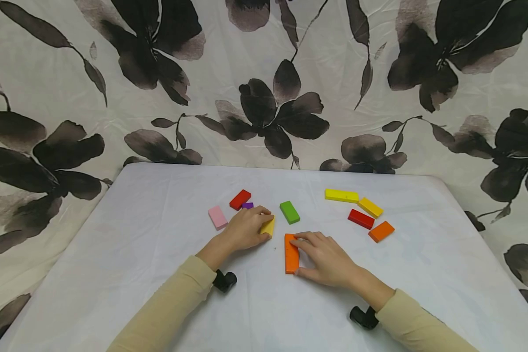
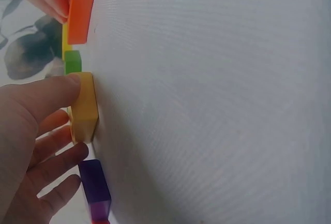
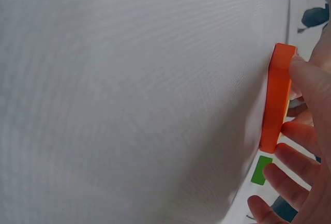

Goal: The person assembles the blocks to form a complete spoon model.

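Observation:
My left hand (image 1: 246, 228) pinches a yellow block (image 1: 268, 227) between thumb and fingers, low over the white table. The left wrist view shows the thumb on the near end of this yellow block (image 2: 85, 107), and a purple block (image 2: 94, 185) just beyond the fingertips. Just to the right, my right hand (image 1: 327, 259) holds a long orange block (image 1: 291, 254) lengthwise, thumb at its near end and index finger toward the far end. In the right wrist view the orange block (image 3: 277, 97) appears along its side. A green block (image 1: 289, 212) lies beyond and between the hands.
Near the left hand lie a pink block (image 1: 217, 217), a red block (image 1: 240, 199) and a mostly hidden purple block (image 1: 248, 206). At the right rest two yellow blocks (image 1: 341, 195), a red block (image 1: 361, 219) and an orange block (image 1: 381, 231). A floral cloth (image 1: 229, 151) hangs behind the table (image 1: 136, 274).

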### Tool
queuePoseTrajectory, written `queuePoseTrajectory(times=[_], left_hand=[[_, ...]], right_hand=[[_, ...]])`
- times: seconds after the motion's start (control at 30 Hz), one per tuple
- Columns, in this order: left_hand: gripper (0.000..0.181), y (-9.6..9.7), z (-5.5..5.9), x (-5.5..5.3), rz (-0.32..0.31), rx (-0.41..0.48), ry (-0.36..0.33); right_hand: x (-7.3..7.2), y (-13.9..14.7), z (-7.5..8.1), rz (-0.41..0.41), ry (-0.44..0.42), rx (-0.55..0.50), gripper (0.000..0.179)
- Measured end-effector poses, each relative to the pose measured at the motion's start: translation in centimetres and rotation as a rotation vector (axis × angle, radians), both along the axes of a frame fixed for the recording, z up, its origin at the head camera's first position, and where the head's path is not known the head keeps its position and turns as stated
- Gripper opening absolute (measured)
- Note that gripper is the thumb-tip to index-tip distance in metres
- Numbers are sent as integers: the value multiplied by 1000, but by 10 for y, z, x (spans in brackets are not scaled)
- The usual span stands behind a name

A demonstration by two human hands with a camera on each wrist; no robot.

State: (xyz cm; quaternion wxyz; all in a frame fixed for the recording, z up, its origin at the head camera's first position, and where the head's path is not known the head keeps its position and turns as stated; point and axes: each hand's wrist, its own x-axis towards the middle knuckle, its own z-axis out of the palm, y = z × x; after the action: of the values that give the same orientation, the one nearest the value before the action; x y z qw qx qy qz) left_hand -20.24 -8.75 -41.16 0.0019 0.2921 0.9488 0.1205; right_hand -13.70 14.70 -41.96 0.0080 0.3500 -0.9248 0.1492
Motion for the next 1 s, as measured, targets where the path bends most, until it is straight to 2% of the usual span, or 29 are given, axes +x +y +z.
queuePoseTrajectory(times=[0.3, 0.5, 0.7, 0.77, 0.87, 1.0], left_hand=[[49, -2, 0, 2, -6, 18, 12], [48, -2, 0, 6, 17, 53, 72], [48, 2, 2, 10, 107, 23, 144], [51, 4, 2, 12, 148, 7, 140], [53, 7, 2, 14, 200, -17, 97], [57, 10, 0, 15, 236, -34, 62]], right_hand=[[-1, -1, 0, -4, -1, 0, 62], [0, -1, 1, -4, -8, 3, 61], [0, -1, 1, -6, -17, 6, 62], [0, -1, 1, -4, -14, 7, 62], [1, -1, 1, -5, -18, 5, 62], [1, -1, 2, -7, -21, -2, 61]])
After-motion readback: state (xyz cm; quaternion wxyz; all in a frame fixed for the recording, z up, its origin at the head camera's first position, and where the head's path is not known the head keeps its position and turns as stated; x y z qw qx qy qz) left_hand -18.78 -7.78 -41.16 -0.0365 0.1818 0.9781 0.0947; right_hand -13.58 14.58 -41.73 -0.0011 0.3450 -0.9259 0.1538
